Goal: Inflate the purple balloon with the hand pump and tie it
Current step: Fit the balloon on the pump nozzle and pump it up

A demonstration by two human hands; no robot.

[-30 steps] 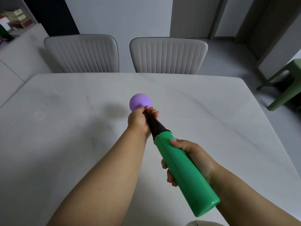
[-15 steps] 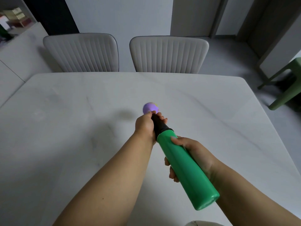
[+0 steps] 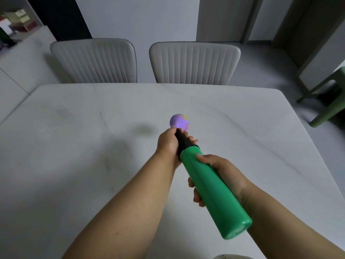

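A small, partly inflated purple balloon (image 3: 179, 122) with yellow print sits on the tip of a green hand pump (image 3: 212, 191), held above the white table (image 3: 74, 146). My left hand (image 3: 168, 144) is closed around the pump's black nozzle (image 3: 183, 142) and the balloon's neck. My right hand (image 3: 220, 174) grips the green barrel from the right side. The balloon's neck is hidden under my left fingers.
Two grey ribbed chairs (image 3: 97, 62) (image 3: 194, 64) stand at the table's far edge. A green stool (image 3: 330, 101) stands on the floor to the right. A white counter (image 3: 16, 53) with books runs along the left.
The green barrel slid forward over the black shaft, then drew back a little. The balloon shrank half a second ago and is now fuller again. Both hands kept their grip.
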